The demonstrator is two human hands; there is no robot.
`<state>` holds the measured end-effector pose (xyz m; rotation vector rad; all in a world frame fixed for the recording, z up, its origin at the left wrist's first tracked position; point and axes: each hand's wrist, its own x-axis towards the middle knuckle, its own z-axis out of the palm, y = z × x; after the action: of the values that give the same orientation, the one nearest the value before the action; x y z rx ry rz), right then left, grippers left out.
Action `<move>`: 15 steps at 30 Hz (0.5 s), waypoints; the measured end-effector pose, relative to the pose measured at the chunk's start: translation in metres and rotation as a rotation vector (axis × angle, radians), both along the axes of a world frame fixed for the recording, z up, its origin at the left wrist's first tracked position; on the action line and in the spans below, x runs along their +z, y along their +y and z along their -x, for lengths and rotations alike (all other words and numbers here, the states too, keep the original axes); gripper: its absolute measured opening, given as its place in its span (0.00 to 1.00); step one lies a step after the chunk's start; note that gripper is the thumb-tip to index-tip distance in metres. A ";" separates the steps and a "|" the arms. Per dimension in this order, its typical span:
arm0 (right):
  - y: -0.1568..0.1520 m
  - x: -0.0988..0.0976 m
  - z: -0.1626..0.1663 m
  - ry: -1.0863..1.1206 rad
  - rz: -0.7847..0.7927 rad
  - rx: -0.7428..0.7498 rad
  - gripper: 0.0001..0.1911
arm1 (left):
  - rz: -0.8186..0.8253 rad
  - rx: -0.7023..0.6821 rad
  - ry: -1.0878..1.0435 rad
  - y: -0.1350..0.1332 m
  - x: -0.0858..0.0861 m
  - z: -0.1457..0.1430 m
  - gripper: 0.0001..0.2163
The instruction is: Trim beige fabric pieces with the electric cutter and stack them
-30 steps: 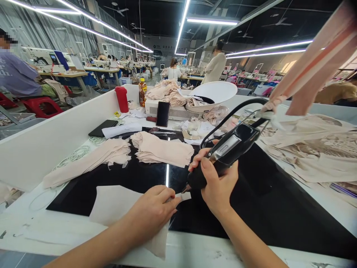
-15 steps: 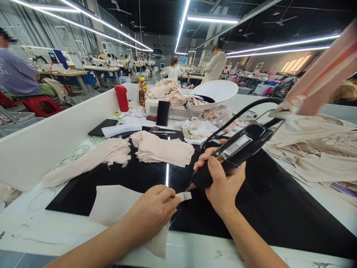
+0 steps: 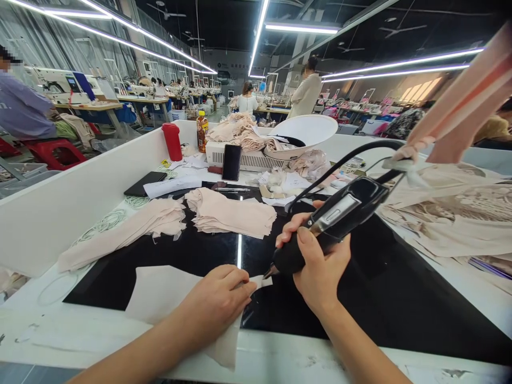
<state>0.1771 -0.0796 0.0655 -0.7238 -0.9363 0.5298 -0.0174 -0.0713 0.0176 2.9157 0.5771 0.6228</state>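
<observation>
My left hand (image 3: 218, 301) lies fingers-down on a pale fabric piece (image 3: 160, 290), pressing its right corner flat on the black work surface (image 3: 380, 298). My right hand (image 3: 316, 266) is wrapped round a black corded hand tool (image 3: 328, 221), held slanted with its tip touching the fabric corner just beyond my left fingertips. The tool's black cable (image 3: 344, 160) arcs up and right.
Two stacks of beige fabric pieces (image 3: 230, 213) (image 3: 132, 226) lie behind. Further back are a phone (image 3: 232, 161), a white box heaped with fabric (image 3: 244, 154), a red cup (image 3: 173, 141) and a bottle (image 3: 202, 127). Lace fabric (image 3: 452, 218) covers the right. A white wall (image 3: 80, 197) borders the left. People work in the background.
My right hand and the tool have shifted slightly right and tilted a little; the left hand stays pressed on the fabric corner.
</observation>
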 end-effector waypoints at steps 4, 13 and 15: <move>-0.006 -0.002 0.004 -0.011 -0.006 0.050 0.20 | 0.003 0.000 0.014 -0.001 0.001 -0.001 0.09; -0.006 -0.002 0.008 -0.026 0.002 0.053 0.17 | 0.026 -0.011 0.004 0.001 -0.002 0.000 0.11; -0.006 -0.001 0.005 -0.021 0.002 0.050 0.17 | 0.030 -0.010 -0.004 0.001 -0.002 0.000 0.11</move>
<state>0.1725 -0.0856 0.0647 -0.7103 -0.9760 0.5684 -0.0178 -0.0702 0.0155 2.8869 0.5660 0.6132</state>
